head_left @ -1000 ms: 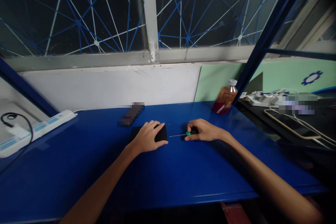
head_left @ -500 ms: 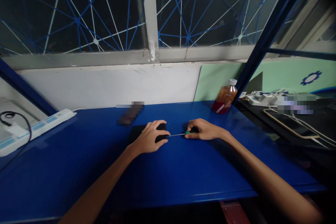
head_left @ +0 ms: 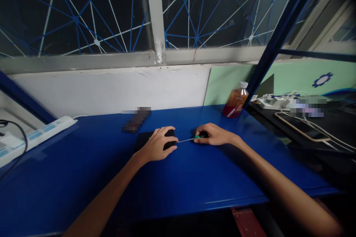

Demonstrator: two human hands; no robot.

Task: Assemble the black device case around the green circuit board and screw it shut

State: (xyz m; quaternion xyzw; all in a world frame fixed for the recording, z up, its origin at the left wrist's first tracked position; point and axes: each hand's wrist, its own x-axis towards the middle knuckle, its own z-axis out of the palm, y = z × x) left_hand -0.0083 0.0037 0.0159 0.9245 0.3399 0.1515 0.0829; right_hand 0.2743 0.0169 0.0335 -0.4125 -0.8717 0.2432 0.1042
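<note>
My left hand (head_left: 160, 143) lies over a black box-like object (head_left: 142, 141) on the blue table, fingers and thumb gripping its right end; what it is exactly I cannot tell. In my right hand (head_left: 213, 134) a screwdriver (head_left: 197, 137) with a green handle is pinched between thumb and fingers. Its thin metal shaft points left and reaches the right end of the black object, near my left fingertips. Whether the tip touches a screw is too small to see.
Behind the hands lies a dark, blurred-out item (head_left: 137, 119). A bottle of reddish drink (head_left: 236, 100) stands at the back right. A white power strip (head_left: 41, 137) runs along the left side. A phone (head_left: 302, 127) and white cables lie on the black table at right.
The view has shifted slightly, so the surroundings sit a little further left. My right hand still grips the screwdriver and its handle looks slightly turned; my left hand keeps its hold.
</note>
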